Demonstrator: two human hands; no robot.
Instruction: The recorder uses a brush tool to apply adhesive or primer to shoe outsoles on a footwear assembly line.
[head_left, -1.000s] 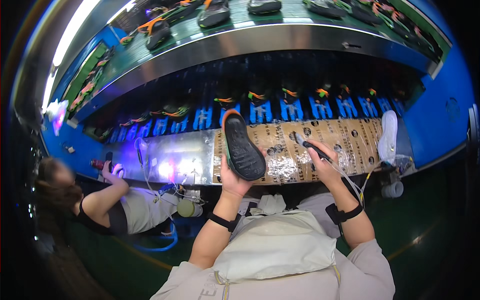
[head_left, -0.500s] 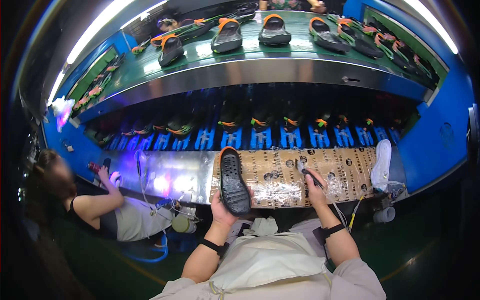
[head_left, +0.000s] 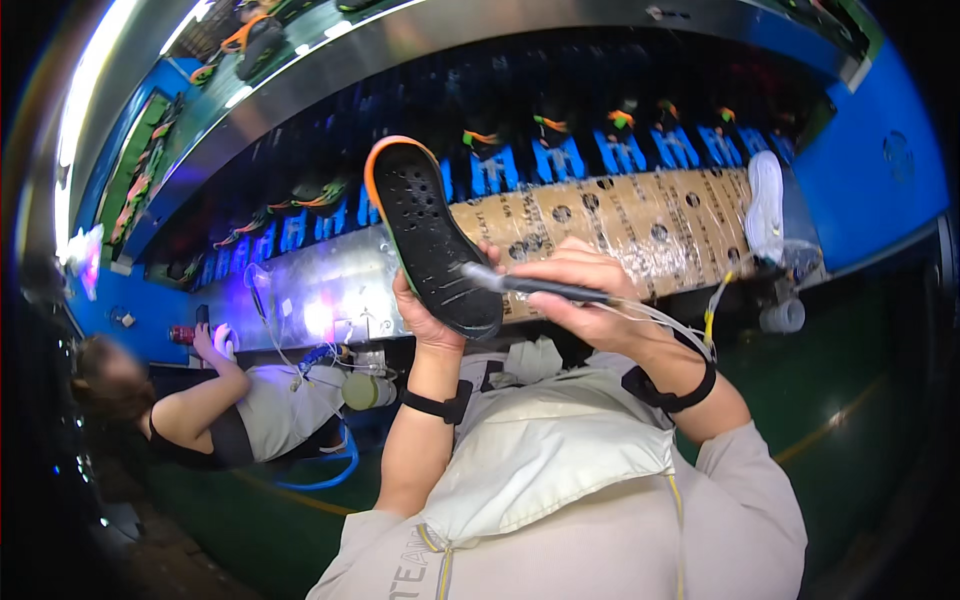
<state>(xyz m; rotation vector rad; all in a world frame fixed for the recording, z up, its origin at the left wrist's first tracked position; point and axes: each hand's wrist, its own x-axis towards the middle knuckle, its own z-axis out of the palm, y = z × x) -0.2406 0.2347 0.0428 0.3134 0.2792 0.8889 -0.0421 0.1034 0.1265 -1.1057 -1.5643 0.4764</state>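
My left hand (head_left: pixel 428 316) grips a black shoe sole (head_left: pixel 430 235) from below, thumb on one edge and fingertips on the other. Its hollowed inner face is turned up and shows holes toward the far end and grooves toward the heel; an orange and green rim runs along the left side. In my right hand (head_left: pixel 592 300) is a black-handled brush (head_left: pixel 553 289) with thin clear tubes trailing off to the right. The pale brush tip meets the sole's inner face near the heel part.
Behind the sole lies a bench top covered with printed cardboard under clear film (head_left: pixel 640 230), and a white shoe-shaped piece (head_left: pixel 765 205) at its right end. Blue holders (head_left: pixel 557 160) carry shoes along the back. At left a co-worker (head_left: pixel 205 400) sits beside a lidded container (head_left: pixel 368 391).
The sole has come up closer to the camera and tilted left. My right hand has brought the brush leftward from over the cardboard onto the sole. The view has shifted too.
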